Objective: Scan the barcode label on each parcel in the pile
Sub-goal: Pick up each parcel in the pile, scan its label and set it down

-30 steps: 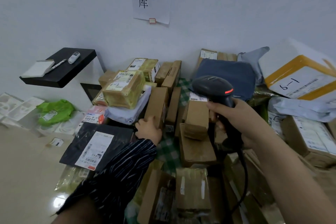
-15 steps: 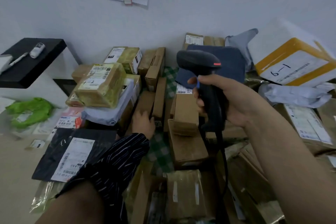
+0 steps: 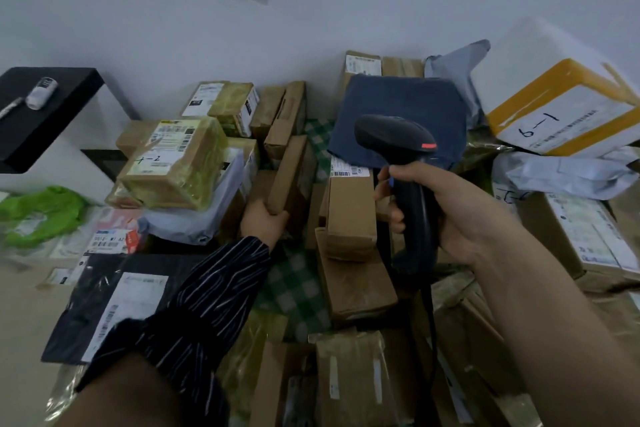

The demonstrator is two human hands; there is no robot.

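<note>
the right hand (image 3: pixel 460 211) has its fingers curled tight round the handle of the scanner (image 3: pixel 398 142). just left of those fingers lies a long box (image 3: pixel 349 215), running away from the person, with its barcode label (image 3: pixel 346 170) at the far end, below the scanner's nose. further left, the left hand (image 3: pixel 263 222) grips the near end of a thin box (image 3: pixel 287 173) standing on edge, with neighbours crowding both sides.

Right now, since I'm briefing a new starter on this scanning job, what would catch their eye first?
The black barcode scanner, gripped in the right hand, dominates the centre. At far right sits a white box with yellow tape, marked 6-1. Left of centre, the left hand grips the end of a slim cardboard box.
</note>
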